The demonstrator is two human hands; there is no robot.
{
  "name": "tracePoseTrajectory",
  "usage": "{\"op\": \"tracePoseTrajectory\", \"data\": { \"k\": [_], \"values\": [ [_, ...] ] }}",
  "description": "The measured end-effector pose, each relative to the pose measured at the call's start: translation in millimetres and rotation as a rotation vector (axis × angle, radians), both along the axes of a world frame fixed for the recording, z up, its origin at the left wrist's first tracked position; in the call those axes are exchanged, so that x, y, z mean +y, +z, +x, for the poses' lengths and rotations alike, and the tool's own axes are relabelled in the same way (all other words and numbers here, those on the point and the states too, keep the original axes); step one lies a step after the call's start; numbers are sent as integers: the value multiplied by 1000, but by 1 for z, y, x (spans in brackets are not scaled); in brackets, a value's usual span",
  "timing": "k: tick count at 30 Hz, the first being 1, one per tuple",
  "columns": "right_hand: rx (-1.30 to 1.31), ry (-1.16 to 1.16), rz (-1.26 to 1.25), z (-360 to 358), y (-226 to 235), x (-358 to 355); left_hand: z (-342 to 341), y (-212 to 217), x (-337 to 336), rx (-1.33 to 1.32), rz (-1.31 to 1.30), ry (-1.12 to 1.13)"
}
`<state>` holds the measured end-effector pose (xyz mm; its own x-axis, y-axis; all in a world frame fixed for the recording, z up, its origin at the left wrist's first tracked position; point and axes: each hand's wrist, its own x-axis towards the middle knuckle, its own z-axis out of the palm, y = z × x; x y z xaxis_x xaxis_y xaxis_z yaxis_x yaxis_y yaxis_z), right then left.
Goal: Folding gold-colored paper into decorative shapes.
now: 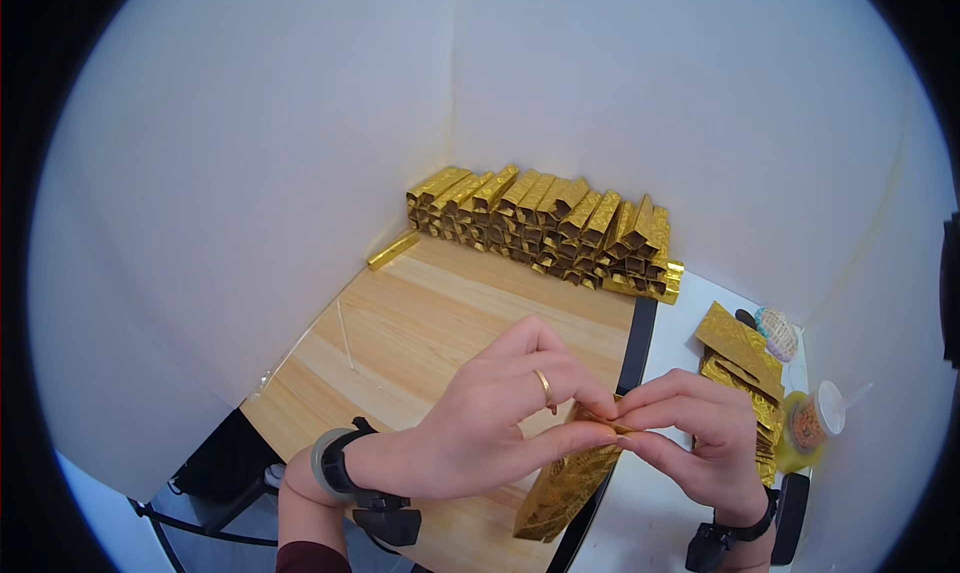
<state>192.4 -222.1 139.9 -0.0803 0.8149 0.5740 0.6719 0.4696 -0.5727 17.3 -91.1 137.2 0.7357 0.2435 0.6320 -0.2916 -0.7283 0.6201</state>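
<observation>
Pinching gold piece (568, 491) at lower center of frame: left hand (500, 408), ring (545, 391) on finger, has grip clamped on its upper end; right hand (700, 428) has grip clamped on same end, just beside. Piece slants down-left above edge of wooden table (480, 298). Stacked gold tubes (540, 218) at upper center, lone tube (393, 251) left of them. Gold sheets (740, 358) at right, near cup (812, 421).
</observation>
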Motion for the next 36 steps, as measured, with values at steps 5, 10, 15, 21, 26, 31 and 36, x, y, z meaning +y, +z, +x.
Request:
{"op": "tracePoseTrajectory", "data": {
  "k": [5, 10, 15, 21, 26, 31, 36],
  "values": [
    [-2, -62, 8, -1, 2, -3, 2, 3, 1, 24, 269, 76],
    [-16, -55, -11, -4, 3, -3, 1, 6, 1, 54, 315, 65],
    [-52, -15, -41, -2, 0, 0, 0, 5, 2, 28, 331, 3],
    [-15, -4, -52, -2, 2, -2, 0, 9, 3, 58, 347, -3],
    [-8, 8, -61, -2, 2, -2, 2, 3, 6, 72, 366, -16],
    [-3, 14, -48, -3, 2, -1, 0, 4, 4, 85, 371, -6],
    [12, 7, -45, -2, -1, 0, 0, 5, 2, 105, 358, 17]
  ]
}}
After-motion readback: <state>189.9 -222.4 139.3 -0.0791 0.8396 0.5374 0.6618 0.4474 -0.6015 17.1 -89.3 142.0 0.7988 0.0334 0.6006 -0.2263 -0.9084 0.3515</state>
